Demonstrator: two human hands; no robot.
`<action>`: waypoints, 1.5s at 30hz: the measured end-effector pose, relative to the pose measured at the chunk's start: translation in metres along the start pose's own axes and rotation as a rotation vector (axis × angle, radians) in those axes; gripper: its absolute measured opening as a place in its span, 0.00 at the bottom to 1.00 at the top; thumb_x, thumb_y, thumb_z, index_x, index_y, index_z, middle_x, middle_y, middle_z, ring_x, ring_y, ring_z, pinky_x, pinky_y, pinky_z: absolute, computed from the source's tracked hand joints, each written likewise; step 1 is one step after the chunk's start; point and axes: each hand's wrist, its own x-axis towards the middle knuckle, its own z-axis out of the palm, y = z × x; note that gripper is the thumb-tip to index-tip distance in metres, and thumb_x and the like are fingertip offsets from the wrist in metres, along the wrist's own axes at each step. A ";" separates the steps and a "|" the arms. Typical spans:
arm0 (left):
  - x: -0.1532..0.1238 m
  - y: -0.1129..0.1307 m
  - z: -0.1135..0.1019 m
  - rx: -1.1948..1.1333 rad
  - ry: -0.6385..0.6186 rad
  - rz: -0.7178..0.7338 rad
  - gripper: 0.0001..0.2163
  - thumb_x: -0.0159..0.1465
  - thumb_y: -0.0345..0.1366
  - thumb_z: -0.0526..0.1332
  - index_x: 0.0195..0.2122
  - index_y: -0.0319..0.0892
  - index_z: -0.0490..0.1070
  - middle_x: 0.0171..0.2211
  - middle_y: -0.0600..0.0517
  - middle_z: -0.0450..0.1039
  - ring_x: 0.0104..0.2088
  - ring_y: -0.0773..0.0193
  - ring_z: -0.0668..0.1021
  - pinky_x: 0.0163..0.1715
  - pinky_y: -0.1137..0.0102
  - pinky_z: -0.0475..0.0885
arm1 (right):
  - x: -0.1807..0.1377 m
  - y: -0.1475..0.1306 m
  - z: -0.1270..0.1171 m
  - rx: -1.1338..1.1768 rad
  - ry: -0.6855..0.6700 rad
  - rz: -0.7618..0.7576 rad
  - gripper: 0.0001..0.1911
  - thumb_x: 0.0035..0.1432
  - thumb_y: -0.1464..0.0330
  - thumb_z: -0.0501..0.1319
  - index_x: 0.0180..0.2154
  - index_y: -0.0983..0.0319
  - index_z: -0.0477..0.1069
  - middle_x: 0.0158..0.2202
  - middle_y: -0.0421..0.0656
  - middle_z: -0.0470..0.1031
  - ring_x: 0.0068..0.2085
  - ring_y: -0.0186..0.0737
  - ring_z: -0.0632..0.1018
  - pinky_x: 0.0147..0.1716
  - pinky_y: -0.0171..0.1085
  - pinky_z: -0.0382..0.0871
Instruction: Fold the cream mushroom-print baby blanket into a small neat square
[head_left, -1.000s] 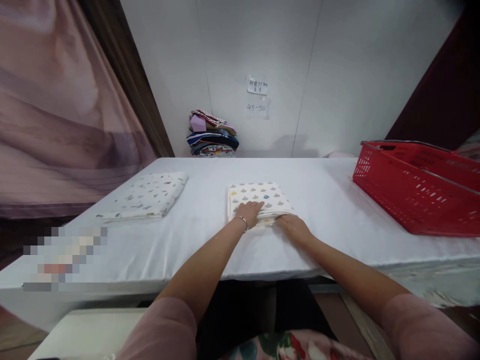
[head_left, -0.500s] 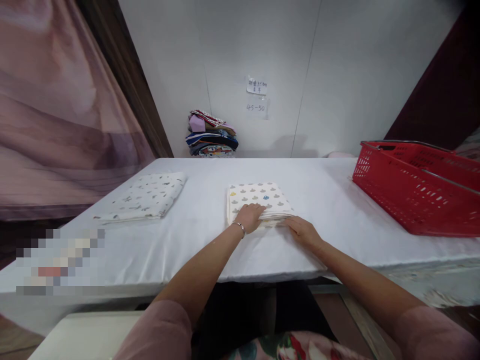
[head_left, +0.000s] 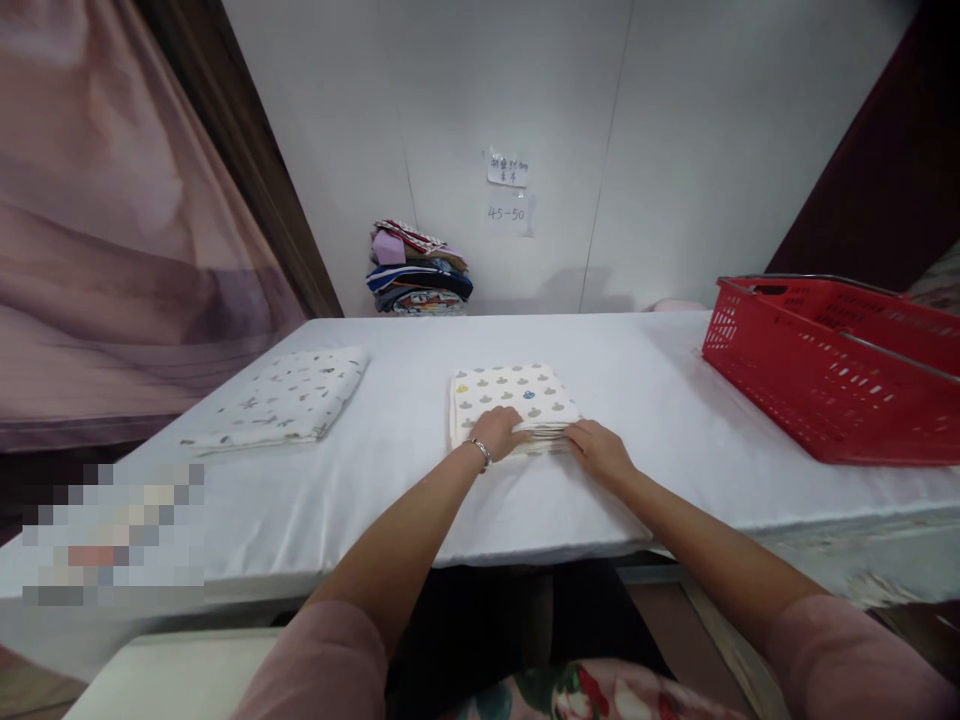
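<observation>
A folded white cloth with grey prints (head_left: 510,395) lies in the middle of the white table (head_left: 645,470). My left hand (head_left: 495,432) rests flat on the cloth's near left corner, fingers stretched out; a bracelet is on that wrist. At the near right edge of the cloth my right hand (head_left: 596,450) touches the folded layers, fingers together and slightly curled.
A second folded white patterned cloth (head_left: 281,400) lies at the left of the table. A red plastic basket (head_left: 832,370) stands at the right. A stack of coloured folded clothes (head_left: 418,270) sits against the back wall. A pink curtain (head_left: 112,220) hangs at the left.
Both hands have stayed at the cloth's near edge; the right hand slid slightly along the folded edge. The cloth has not moved.
</observation>
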 end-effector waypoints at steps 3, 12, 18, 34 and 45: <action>0.000 -0.001 0.001 -0.003 0.012 -0.001 0.18 0.63 0.51 0.49 0.34 0.43 0.70 0.40 0.50 0.71 0.41 0.59 0.71 0.40 0.65 0.66 | 0.001 -0.003 0.001 -0.006 0.010 -0.041 0.12 0.62 0.70 0.49 0.36 0.61 0.71 0.35 0.44 0.73 0.38 0.39 0.70 0.36 0.34 0.61; 0.000 0.001 0.003 0.021 0.021 -0.015 0.17 0.63 0.49 0.49 0.34 0.43 0.71 0.39 0.50 0.71 0.41 0.59 0.71 0.41 0.65 0.66 | 0.010 -0.012 0.001 -0.051 -0.125 0.004 0.15 0.62 0.68 0.47 0.40 0.59 0.72 0.36 0.44 0.73 0.37 0.40 0.71 0.33 0.35 0.59; 0.000 0.001 0.003 0.020 0.020 -0.040 0.16 0.63 0.48 0.50 0.34 0.44 0.71 0.40 0.50 0.71 0.42 0.59 0.71 0.42 0.65 0.66 | 0.017 -0.018 -0.001 -0.086 -0.250 0.032 0.14 0.61 0.70 0.48 0.37 0.60 0.73 0.37 0.46 0.74 0.37 0.41 0.73 0.33 0.35 0.60; -0.009 0.006 0.006 0.063 0.086 0.041 0.13 0.62 0.47 0.54 0.36 0.44 0.69 0.40 0.50 0.70 0.42 0.59 0.70 0.42 0.65 0.64 | 0.014 -0.017 -0.005 -0.047 -0.284 0.008 0.14 0.61 0.69 0.48 0.37 0.60 0.72 0.39 0.44 0.76 0.38 0.41 0.75 0.31 0.34 0.62; -0.008 0.009 0.005 0.057 0.071 -0.008 0.13 0.62 0.47 0.53 0.37 0.44 0.70 0.40 0.49 0.70 0.42 0.58 0.70 0.43 0.64 0.64 | -0.007 0.004 -0.016 -0.133 -0.310 0.148 0.16 0.62 0.68 0.46 0.46 0.56 0.68 0.41 0.44 0.76 0.37 0.42 0.77 0.30 0.35 0.63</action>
